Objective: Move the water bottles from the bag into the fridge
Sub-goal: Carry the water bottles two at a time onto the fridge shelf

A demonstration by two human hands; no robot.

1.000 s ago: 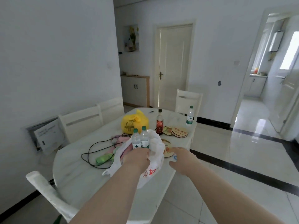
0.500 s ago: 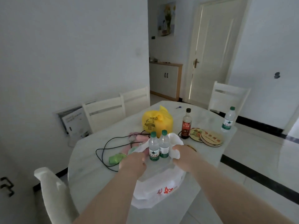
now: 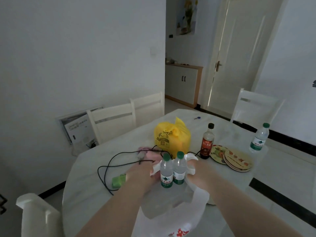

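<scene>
On the table (image 3: 89, 190), your left hand (image 3: 141, 175) and right hand (image 3: 199, 172) pinch the bag (image 3: 172, 219) open at its rim; next, probably grip a bottle (image 3: 165, 173).

The white bag (image 3: 171, 218) runs off the bottom edge, cutting its red print, and its plastic veils the lower parts of the two water bottles (image 3: 166, 173) inside. The fingers of the left hand (image 3: 140, 175) and right hand (image 3: 203, 173) are buried in the bag's handles. A blue thing (image 3: 197, 118) beyond the bag is too small to tell.
</scene>
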